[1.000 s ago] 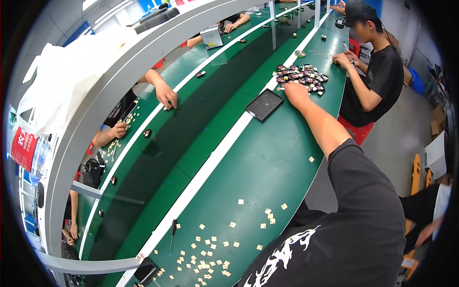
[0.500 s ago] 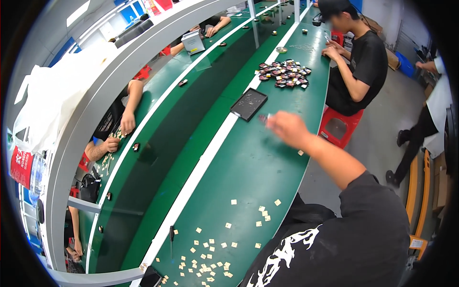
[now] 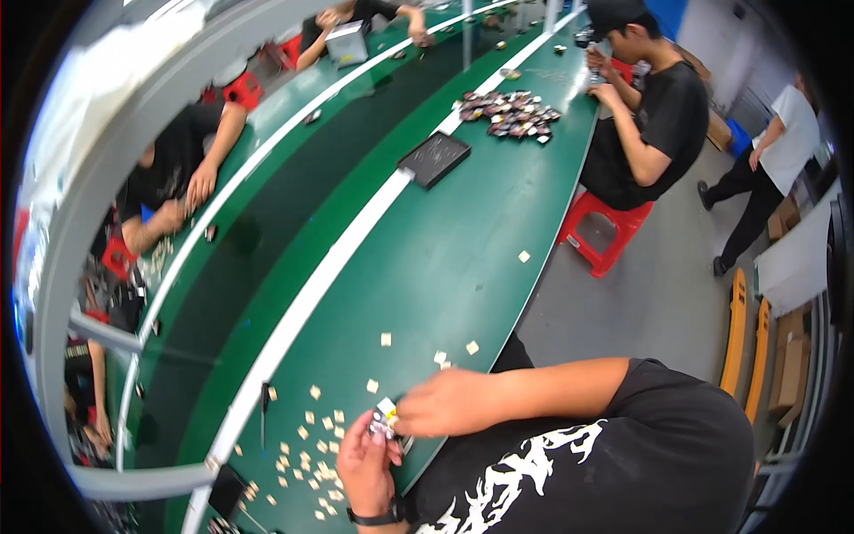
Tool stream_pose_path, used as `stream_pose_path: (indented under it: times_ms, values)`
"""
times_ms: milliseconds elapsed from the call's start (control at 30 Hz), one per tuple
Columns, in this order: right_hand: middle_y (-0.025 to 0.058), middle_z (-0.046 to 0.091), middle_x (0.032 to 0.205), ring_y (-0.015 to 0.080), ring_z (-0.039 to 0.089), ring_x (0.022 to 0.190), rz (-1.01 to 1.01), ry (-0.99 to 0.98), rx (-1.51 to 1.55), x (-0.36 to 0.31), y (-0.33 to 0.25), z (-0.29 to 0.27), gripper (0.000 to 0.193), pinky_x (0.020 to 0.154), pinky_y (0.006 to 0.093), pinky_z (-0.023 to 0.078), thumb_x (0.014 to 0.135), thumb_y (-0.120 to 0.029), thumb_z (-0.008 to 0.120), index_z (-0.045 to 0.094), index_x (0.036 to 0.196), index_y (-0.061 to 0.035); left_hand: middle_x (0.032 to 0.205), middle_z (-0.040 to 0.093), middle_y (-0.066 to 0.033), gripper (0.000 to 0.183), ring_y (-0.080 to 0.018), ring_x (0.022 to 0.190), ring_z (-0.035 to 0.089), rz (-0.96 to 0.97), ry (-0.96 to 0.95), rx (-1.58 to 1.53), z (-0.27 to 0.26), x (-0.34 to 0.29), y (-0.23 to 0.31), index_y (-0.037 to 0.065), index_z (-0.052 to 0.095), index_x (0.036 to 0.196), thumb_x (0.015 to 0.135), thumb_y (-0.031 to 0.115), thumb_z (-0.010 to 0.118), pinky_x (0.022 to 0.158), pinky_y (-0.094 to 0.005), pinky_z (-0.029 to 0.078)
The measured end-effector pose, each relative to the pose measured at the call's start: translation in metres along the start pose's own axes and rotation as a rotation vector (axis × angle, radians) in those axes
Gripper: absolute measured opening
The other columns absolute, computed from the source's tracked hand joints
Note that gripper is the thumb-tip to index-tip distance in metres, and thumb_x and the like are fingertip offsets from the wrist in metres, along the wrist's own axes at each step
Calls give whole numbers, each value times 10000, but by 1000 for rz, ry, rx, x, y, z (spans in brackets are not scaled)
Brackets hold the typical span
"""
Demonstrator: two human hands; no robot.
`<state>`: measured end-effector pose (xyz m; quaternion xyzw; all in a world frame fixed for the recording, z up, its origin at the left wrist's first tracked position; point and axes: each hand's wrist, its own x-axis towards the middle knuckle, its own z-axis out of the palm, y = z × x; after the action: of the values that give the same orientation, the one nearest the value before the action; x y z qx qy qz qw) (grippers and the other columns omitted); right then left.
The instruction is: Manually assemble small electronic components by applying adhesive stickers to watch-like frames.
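Swung back toward the body, the right hand (image 3: 438,402) now meets the left hand (image 3: 366,472), which pinches a small dark part (image 3: 382,423) near the edge of the green table (image 3: 427,267); blur hides the right fingertips, so their grip cannot be told. Pale squares (image 3: 373,385) lie beside them, grey floor (image 3: 614,307) shows past the curved right side, and open surface stretches to a black tray (image 3: 434,160) and dark heap (image 3: 511,116).
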<state>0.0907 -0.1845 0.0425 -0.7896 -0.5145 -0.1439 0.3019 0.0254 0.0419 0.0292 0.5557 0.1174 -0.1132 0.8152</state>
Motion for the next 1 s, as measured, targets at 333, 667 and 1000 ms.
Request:
stream_pose_path:
  times_ms: [333,667,1000]
  values:
    - [82,580,703,297,600,550,638,-80,79,-8,-10,-1,474,517,397,487,890,-456,715,605,641,-67,1037,644,-165,286,-206,782,704,180,212,-28,-2,-4,-20,-52,513,1214,944,-73,603,709,-288,595]
    - [170,608,901,400,635,844,561,-53,347,-3,-27,22,191,718,494,525,987,-222,567,567,989,-31,1045,648,-143,357,-206,856,658,250,312,107,19,-10,-22,-23,458,1298,987,49,616,734,-281,559]
    - [216,681,795,437,668,730,626,-151,306,17,-36,27,221,635,530,524,958,-267,543,602,955,-54,1076,651,-162,285,-228,919,648,246,263,143,23,-10,-8,-27,493,1223,973,23,620,807,-316,552]
